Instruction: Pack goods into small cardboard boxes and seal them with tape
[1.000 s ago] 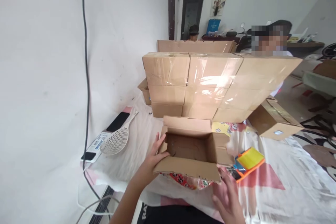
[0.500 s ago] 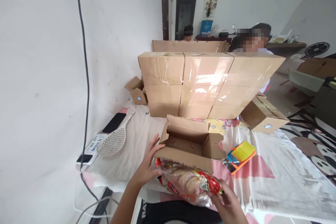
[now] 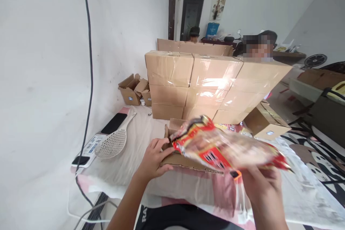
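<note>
My right hand (image 3: 262, 183) holds a red and clear plastic food package (image 3: 221, 147) by its near side, lifted and tilted over an open cardboard box (image 3: 185, 161). The package is blurred and hides much of the box. My left hand (image 3: 156, 158) rests at the box's left side, its fingers apart and touching the cardboard. Only the front flap and the back left corner of the box show clearly. Part of an orange-edged item (image 3: 235, 175) shows beneath the package.
Stacked taped boxes (image 3: 188, 86) stand behind. A white slotted ladle (image 3: 114, 142) and black phone (image 3: 114, 123) lie left. Small open boxes (image 3: 130, 97) are at back left, another box (image 3: 269, 122) at right. Two people are beyond the stack; a cable (image 3: 90, 64) hangs left.
The package has risen from in front of the box to above it, carried up and right by my right hand. My left hand stays by the box. The view has shifted slightly.
</note>
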A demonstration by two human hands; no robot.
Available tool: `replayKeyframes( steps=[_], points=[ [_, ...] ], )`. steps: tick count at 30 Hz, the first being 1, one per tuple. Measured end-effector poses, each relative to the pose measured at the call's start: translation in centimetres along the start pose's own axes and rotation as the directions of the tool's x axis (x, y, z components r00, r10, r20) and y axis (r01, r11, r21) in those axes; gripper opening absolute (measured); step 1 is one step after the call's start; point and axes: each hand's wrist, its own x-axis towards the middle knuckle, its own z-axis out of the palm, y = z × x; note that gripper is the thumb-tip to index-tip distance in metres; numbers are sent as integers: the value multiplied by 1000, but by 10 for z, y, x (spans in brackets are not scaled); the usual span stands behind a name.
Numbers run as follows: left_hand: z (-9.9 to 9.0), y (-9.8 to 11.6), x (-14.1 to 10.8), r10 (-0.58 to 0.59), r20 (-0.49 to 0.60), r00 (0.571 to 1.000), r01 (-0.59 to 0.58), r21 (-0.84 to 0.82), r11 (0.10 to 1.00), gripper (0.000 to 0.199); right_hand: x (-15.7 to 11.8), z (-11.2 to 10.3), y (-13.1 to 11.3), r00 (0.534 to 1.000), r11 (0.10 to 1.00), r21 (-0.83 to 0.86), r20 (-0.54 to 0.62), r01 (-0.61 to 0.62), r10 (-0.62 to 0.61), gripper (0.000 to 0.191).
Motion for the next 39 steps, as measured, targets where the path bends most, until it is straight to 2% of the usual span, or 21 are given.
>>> replayKeyframes(
  steps=[2,4,6,8,10,12,14,16,18,21,23,25,27,28,30,31,32,34,35,37,39],
  points=[
    [3,0,-4,-79,-105,991,77,-25,997,78,15,24,-1,999,1000,-30,41,-7,9,27],
    [6,-1,-9,-162,-156,974,153,-67,986,82,27,46,3,983,991,-121,181,55,-32,28],
    [10,-3,-15,-235,-150,960,220,-111,969,78,35,62,10,932,956,-246,357,159,-63,29],
    [13,-5,-21,-288,-128,949,269,-148,952,73,36,72,19,891,888,-389,453,244,-46,23],
    [16,-6,-25,-313,-116,943,292,-167,942,69,34,75,27,896,789,-515,433,335,-98,25],
    [17,-7,-27,-316,-112,942,296,-166,941,68,30,74,29,896,684,-592,381,427,-229,48],
    [17,-6,-27,-325,-107,940,305,-165,938,67,27,70,28,851,589,-617,423,522,-312,54],
    [17,-4,-26,-340,-98,935,320,-176,931,67,26,66,26,791,519,-608,545,601,-279,37],
    [16,-2,-25,-358,-92,929,336,-195,921,67,28,65,25,761,451,-629,613,633,-212,29],
    [18,0,-24,-378,-95,921,351,-220,910,65,33,70,23,782,332,-713,601,617,-162,32],
    [20,-1,-24,-383,-106,918,351,-234,907,63,37,74,20,782,285,-732,608,619,-138,36],
    [22,-1,-24,-376,-133,917,338,-241,910,59,39,74,18,773,298,-721,622,626,-121,36],
    [23,2,-23,-367,-156,917,323,-247,914,53,37,69,18,811,369,-729,566,576,-148,35],
    [23,5,-23,-365,-164,917,318,-254,913,49,34,64,20,856,445,-736,484,510,-180,40],
    [22,11,-22,-369,-172,913,317,-270,909,43,24,53,29,956,693,-659,216,292,-198,59],
    [21,14,-21,-371,-177,912,316,-276,908,42,19,48,35,986,824,-540,88,169,-144,64],
    [21,15,-21,-366,-178,914,310,-277,909,45,13,44,42,998,919,-389,15,64,-63,65],
    [20,14,-21,-322,-166,932,271,-269,924,59,5,39,55,998,985,-171,42,-33,41,62],
    [20,11,-21,-283,-149,947,239,-258,936,71,4,38,59,995,988,-154,93,-18,32,58],
    [18,2,-21,-206,-102,973,180,-222,958,93,7,38,61,980,964,-248,194,100,-51,48],
    [17,-6,-19,-171,-84,982,153,-182,971,98,15,41,57,953,902,-374,282,218,-113,42]
  ],
)
